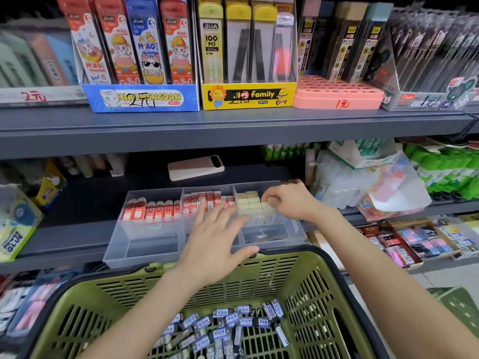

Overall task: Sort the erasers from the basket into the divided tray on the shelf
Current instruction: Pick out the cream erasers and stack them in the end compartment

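the clear divided tray (145, 257) sits on the shelf (64, 234), just above the green basket (311, 281), which holds blue-labelled erasers (223, 325). the right hand (287, 200) curls its fingers on the cream erasers (248, 200) in the tray's right compartment. the left hand (215, 239) is over the middle compartment, fingers spread and holding nothing.

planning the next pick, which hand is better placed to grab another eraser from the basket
Left. The left hand is open and empty, nearest the basket of blue-labelled erasers. The right hand is farther back, fingers curled on the cream erasers in the right compartment of the tray.
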